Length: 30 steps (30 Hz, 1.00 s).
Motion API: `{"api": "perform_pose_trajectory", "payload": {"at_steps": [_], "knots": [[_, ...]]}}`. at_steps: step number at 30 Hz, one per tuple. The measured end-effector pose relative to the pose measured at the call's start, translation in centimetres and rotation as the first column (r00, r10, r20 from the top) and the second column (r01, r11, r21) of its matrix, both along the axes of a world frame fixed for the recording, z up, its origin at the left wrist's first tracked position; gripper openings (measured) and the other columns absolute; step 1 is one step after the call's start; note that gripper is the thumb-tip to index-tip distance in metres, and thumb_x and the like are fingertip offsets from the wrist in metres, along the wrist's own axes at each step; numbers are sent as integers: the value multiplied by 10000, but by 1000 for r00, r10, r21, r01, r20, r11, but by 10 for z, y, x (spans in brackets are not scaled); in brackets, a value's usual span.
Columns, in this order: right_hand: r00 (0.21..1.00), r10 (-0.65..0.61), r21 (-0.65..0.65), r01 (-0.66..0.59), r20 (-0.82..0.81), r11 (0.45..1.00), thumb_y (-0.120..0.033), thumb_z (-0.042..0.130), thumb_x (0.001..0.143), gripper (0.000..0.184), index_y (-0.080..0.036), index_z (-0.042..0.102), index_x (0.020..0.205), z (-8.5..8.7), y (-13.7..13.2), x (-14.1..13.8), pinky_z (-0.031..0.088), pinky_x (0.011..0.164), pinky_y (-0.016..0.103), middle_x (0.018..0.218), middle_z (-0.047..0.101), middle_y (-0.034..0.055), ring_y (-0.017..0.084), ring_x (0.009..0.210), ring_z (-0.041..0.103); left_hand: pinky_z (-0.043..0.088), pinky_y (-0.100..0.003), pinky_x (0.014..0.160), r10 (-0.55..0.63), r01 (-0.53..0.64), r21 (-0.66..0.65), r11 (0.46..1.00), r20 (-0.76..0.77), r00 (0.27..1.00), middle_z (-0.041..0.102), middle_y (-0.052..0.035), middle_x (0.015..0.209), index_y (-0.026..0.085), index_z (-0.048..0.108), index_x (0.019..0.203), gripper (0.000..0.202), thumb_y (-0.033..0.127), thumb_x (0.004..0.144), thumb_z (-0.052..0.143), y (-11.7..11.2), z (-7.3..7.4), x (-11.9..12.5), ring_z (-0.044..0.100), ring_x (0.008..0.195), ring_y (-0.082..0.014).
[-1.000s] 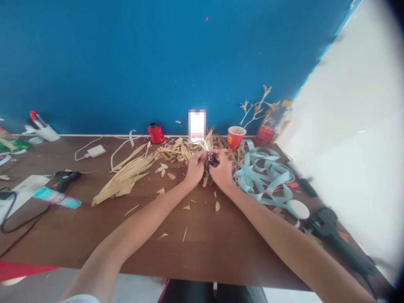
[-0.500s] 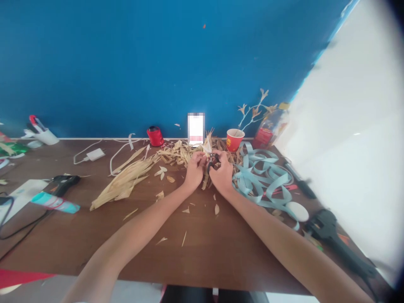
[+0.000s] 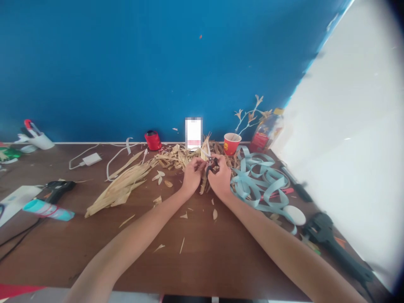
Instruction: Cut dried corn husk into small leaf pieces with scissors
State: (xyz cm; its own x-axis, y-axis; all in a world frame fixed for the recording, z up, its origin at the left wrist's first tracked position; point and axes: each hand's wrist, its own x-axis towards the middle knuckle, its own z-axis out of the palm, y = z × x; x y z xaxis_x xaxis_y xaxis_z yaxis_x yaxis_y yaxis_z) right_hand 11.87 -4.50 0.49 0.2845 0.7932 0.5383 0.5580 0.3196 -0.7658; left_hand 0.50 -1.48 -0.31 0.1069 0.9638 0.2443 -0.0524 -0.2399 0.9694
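My right hand is closed around a small pair of scissors with black handles, fingers in the loops. Their blades point away from me and stand apart. Close beside it, my left hand has its fingertips pinched together near the blades; whatever is between them is too small to make out. Both hands are over a heap of dried corn husk scraps at the middle of the table. A larger bundle of pale husks lies left of my left hand, with petal-shaped pieces near it.
A red paper cup, a husk-flower branch and a bottle stand at the back right. Blue ribbon and a glue gun lie right. A lit phone, red roll and charger sit along the wall.
The scissor blades look more spread than before. Both hands stay close together at the heap. The whole view has shifted slightly, so everything sits a little lower and further left.
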Motion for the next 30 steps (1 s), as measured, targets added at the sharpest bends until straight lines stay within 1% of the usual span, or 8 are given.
{"api": "perform_pose_trajectory", "payload": {"at_steps": [6,9,13,17,22,27,30], "knots": [[1000,-2,16,2,15,1000,-161,533,692,469,-243,542,1153,0,0,0,491,851,395,1088,672,46,247,944,641,421,-207,567,2,1,46,999,-68,998,649,-13,801,194,614,902,193,379,864,570,0,0,0,566,638,-95],[1000,8,27,-9,24,1000,-164,532,699,451,-244,544,1142,-1,0,0,491,841,390,1073,675,41,242,922,641,443,-222,623,3,3,68,998,-93,996,666,-21,833,191,634,905,188,363,863,569,0,1,0,591,687,-110],[999,5,26,-7,43,1000,-167,536,702,432,-243,555,1127,-3,0,-1,492,826,383,1028,682,35,234,875,639,432,-229,623,16,-6,81,997,-126,992,642,-7,781,191,616,866,169,352,862,563,0,0,-1,574,661,-112],[999,20,25,-22,42,999,-174,533,708,434,-245,555,1136,-4,0,-2,500,784,364,1002,685,31,225,835,639,434,-230,633,24,-17,75,997,-101,995,628,-3,763,186,601,833,132,316,842,579,0,-1,-1,573,661,-111],[998,27,22,-28,62,999,-194,531,709,427,-241,564,1132,-5,-1,-1,504,753,348,917,691,18,210,760,642,391,-222,565,89,-85,44,995,-100,991,588,12,648,172,615,772,147,301,831,577,-3,0,-2,510,563,-97],[993,95,32,-97,70,995,-236,552,729,360,-236,582,1087,-4,-4,-3,504,696,312,769,666,-15,181,664,624,386,-218,552,146,-143,40,989,-93,985,599,6,635,163,607,690,168,294,795,611,-4,-2,-5,519,568,-102],[993,115,35,-116,40,993,-270,558,754,301,-228,588,1051,-3,-5,-4,503,667,290,750,661,-18,164,634,617,392,-220,562,172,-169,43,985,-101,980,599,1,636,165,614,692,183,319,792,620,-3,-5,-5,531,585,-110]]}}
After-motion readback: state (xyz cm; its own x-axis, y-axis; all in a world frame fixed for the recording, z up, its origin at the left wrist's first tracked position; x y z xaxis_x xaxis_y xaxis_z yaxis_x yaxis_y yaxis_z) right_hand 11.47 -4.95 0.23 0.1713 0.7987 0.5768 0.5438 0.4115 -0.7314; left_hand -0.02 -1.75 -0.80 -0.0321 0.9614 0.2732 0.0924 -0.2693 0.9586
